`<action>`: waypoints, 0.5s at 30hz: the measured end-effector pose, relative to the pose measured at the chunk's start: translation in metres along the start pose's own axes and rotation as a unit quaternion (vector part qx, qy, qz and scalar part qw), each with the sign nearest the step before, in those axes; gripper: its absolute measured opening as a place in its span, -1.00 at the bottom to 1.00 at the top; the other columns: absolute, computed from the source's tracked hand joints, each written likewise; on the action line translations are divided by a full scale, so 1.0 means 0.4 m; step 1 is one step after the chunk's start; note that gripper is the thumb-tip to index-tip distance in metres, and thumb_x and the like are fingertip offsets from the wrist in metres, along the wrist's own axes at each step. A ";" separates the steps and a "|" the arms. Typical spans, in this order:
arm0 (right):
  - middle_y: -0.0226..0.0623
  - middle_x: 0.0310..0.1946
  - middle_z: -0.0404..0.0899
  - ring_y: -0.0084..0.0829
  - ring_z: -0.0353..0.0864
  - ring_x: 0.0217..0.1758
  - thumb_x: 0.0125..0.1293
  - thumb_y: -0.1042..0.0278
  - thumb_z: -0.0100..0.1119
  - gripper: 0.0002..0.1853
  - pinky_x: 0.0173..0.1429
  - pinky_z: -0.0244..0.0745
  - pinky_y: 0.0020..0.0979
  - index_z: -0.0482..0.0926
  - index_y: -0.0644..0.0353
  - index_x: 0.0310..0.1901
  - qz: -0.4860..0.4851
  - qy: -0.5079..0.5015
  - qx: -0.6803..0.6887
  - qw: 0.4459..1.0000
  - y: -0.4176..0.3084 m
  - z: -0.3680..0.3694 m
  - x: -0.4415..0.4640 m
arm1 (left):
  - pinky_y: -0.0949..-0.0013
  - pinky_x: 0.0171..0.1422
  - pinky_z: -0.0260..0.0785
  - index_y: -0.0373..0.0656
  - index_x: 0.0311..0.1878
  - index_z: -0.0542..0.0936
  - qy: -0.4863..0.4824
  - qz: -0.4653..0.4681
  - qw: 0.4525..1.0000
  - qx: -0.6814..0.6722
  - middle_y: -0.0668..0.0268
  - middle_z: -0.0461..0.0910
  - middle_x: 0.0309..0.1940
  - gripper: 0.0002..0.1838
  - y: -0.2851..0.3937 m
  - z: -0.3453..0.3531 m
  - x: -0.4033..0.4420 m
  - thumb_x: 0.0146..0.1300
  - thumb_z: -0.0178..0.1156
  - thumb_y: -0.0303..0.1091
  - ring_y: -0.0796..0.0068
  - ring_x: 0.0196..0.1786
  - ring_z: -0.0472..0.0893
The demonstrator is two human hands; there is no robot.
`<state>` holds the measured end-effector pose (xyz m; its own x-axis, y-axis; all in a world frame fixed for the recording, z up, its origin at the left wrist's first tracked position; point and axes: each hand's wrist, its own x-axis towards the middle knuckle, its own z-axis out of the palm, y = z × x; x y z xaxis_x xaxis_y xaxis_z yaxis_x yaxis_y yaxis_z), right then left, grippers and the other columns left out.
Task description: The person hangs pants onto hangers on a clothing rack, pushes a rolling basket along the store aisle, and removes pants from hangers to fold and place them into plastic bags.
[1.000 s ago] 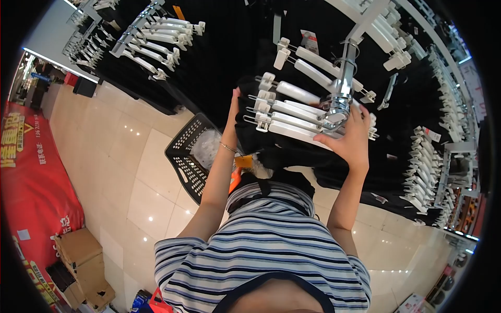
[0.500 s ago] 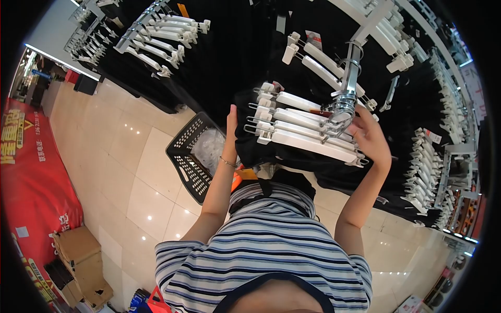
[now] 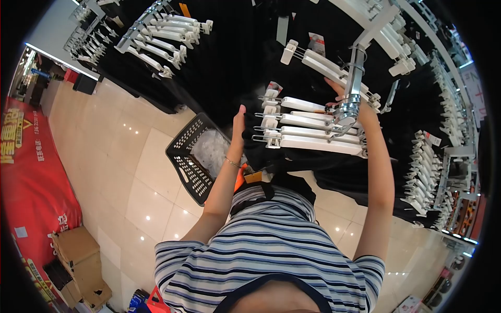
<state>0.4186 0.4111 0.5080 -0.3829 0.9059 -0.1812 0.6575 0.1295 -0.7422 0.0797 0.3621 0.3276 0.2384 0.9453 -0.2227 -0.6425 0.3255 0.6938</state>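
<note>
My left hand [image 3: 238,125] lies along the left side of the hanging black garments [image 3: 282,159], a finger or thumb stretched upward and the rest hidden by dark cloth. Several white clip hangers [image 3: 318,142] carry these garments from a metal display arm [image 3: 356,73]. Reaching past the arm's tip, my right hand [image 3: 360,107] has its fingers stretched apart between the near hangers and a farther white hanger [image 3: 318,63] with a red-and-white tag. The arm and hooks partly cover that hand, and I see nothing held in it.
A black perforated basket [image 3: 182,175] with clear plastic inside stands on the tiled floor at left. More racks of white hangers [image 3: 167,39] are at upper left and right [image 3: 422,172]. A cardboard box [image 3: 78,255] sits by a red banner [image 3: 36,172].
My right hand has moved forward from the near hangers' right ends to behind the display arm's tip. My left hand and the near hangers have shifted slightly right.
</note>
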 end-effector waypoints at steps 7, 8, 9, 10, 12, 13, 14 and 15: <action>-0.27 -0.21 0.60 -0.43 0.59 -0.07 0.29 0.34 0.02 -0.73 -0.02 0.49 -0.41 0.47 0.18 -0.01 0.126 -0.073 -0.008 0.989 0.012 0.008 0.084 | 0.47 0.04 0.35 -0.30 -0.03 0.54 0.039 0.019 0.997 -0.065 0.35 0.58 -0.12 -0.43 0.000 0.059 -0.020 0.39 -0.12 0.10 0.58 -0.10 0.53; -0.28 -0.21 0.59 -0.43 0.59 -0.11 0.30 0.33 0.01 -0.75 -0.05 0.50 -0.41 0.48 0.20 -0.04 0.119 -0.064 0.050 0.989 0.040 0.013 0.095 | 0.48 0.04 0.34 -0.31 -0.02 0.54 0.045 0.026 0.997 -0.056 0.35 0.58 -0.11 -0.43 -0.011 0.047 -0.016 0.39 -0.13 0.09 0.59 -0.09 0.53; -0.27 -0.22 0.59 -0.42 0.59 -0.14 0.31 0.33 0.00 -0.77 -0.08 0.50 -0.41 0.49 0.22 -0.06 0.094 -0.051 0.017 0.994 0.031 0.013 0.090 | 0.48 0.05 0.34 -0.31 -0.02 0.54 0.050 0.032 0.997 -0.048 0.35 0.58 -0.11 -0.43 -0.004 0.059 -0.021 0.39 -0.13 0.09 0.59 -0.09 0.52; -0.27 -0.24 0.58 -0.40 0.59 -0.17 0.32 0.33 -0.01 -0.78 -0.10 0.51 -0.40 0.50 0.23 -0.09 0.069 -0.036 -0.017 0.997 0.021 0.013 0.083 | 0.49 0.05 0.33 -0.32 -0.01 0.53 0.043 0.061 0.997 -0.009 0.35 0.58 -0.10 -0.43 0.008 0.068 -0.032 0.39 -0.13 0.08 0.60 -0.08 0.51; -0.26 -0.27 0.55 -0.36 0.57 -0.22 0.33 0.32 -0.04 -0.78 -0.12 0.50 -0.39 0.50 0.24 -0.12 -0.008 -0.010 -0.227 0.974 0.005 0.016 0.056 | 0.50 0.03 0.33 -0.31 -0.02 0.53 0.047 0.059 0.997 -0.019 0.35 0.58 -0.12 -0.44 0.022 0.086 -0.039 0.39 -0.12 0.08 0.60 -0.10 0.52; -0.25 -0.29 0.54 -0.33 0.56 -0.24 0.34 0.30 -0.05 -0.78 -0.13 0.50 -0.38 0.50 0.24 -0.13 -0.038 0.001 -0.311 0.949 -0.003 0.019 0.050 | 0.50 0.02 0.33 -0.31 -0.03 0.54 0.049 0.057 0.997 -0.024 0.35 0.58 -0.13 -0.44 0.027 0.092 -0.045 0.39 -0.12 0.08 0.60 -0.11 0.52; -0.24 -0.31 0.53 -0.31 0.56 -0.25 0.35 0.28 -0.06 -0.77 -0.14 0.50 -0.37 0.50 0.24 -0.14 -0.054 0.000 -0.362 0.931 -0.013 0.020 0.055 | 0.52 -0.05 0.34 -0.30 -0.06 0.54 0.055 0.069 0.996 0.011 0.35 0.59 -0.19 -0.45 0.037 0.097 -0.052 0.39 -0.12 0.08 0.62 -0.17 0.52; -0.23 -0.33 0.51 -0.28 0.55 -0.27 0.35 0.26 -0.06 -0.76 -0.14 0.49 -0.36 0.50 0.25 -0.15 -0.070 -0.001 -0.411 0.909 -0.004 0.018 0.060 | 0.52 -0.08 0.35 -0.29 -0.07 0.54 0.060 0.072 0.995 0.017 0.36 0.59 -0.21 -0.45 0.041 0.101 -0.053 0.39 -0.12 0.08 0.63 -0.19 0.52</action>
<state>0.4036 0.4298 0.5001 -0.5005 0.8568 -0.1236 0.8648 0.5015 -0.0251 0.0934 0.3464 0.3712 0.0557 0.9785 -0.1984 -0.6384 0.1877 0.7465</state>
